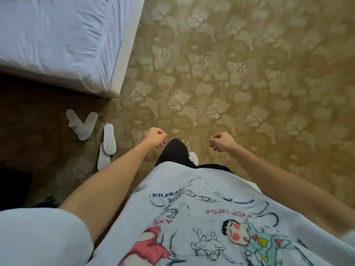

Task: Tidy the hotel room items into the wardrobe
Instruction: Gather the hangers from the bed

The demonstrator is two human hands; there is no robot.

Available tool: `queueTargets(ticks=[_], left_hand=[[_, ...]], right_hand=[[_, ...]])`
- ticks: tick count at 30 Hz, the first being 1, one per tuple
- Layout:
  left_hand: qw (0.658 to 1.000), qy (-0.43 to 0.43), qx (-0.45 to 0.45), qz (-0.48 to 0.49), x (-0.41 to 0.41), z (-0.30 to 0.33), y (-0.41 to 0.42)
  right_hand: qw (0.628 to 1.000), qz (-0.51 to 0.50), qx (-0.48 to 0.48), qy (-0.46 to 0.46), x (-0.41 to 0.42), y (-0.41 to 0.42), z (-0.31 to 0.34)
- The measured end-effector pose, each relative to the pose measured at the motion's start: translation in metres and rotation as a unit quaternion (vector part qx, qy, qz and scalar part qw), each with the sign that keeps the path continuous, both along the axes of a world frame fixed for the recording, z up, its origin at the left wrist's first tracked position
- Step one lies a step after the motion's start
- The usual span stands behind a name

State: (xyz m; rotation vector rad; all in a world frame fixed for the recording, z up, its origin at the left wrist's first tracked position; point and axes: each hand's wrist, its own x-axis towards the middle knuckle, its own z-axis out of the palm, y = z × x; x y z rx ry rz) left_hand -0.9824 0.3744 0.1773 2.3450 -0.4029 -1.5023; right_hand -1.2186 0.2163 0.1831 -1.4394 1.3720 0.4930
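Several white hotel slippers lie on the patterned carpet by the bed corner. One pair (pixel 82 125) forms a V, and two more slippers (pixel 109 139) lie end to end a little nearer to me. My left hand (pixel 156 138) is held out over the floor with fingers curled and nothing in it, to the right of the slippers. My right hand (pixel 221 141) is held out the same way, curled and holding nothing. The wardrobe is out of view.
A bed with white sheets (pixel 57 41) fills the upper left, its corner near the slippers. A dark object (pixel 13 187) sits at the lower left edge. Gold floral carpet (pixel 249 73) stretches ahead and to the right. My dark trouser leg and white shoe (pixel 193 157) are below.
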Motion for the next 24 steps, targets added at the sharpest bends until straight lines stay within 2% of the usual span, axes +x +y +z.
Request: queueTargets(ticks=[8,14,18,22,24], left_hand=[[0.993,0.011,0.056,0.106,0.121,-0.036,-0.044],[0.984,0.017,0.079,0.157,0.24,-0.04,-0.129],[0.986,0.023,0.041,0.16,0.319,-0.024,-0.226],[0.988,0.044,-0.008,0.144,0.386,-0.004,-0.335],[0.988,0.053,-0.03,0.142,0.42,-0.002,-0.388]], right_hand=[[0.979,0.18,-0.014,-0.094,0.236,-0.12,0.011],[0.97,0.234,-0.048,-0.036,0.351,-0.24,0.009],[0.967,0.238,-0.089,0.001,0.384,-0.318,0.014],[0.97,0.18,-0.164,0.008,0.411,-0.395,0.021],[0.973,0.163,-0.165,0.017,0.43,-0.437,0.019]])
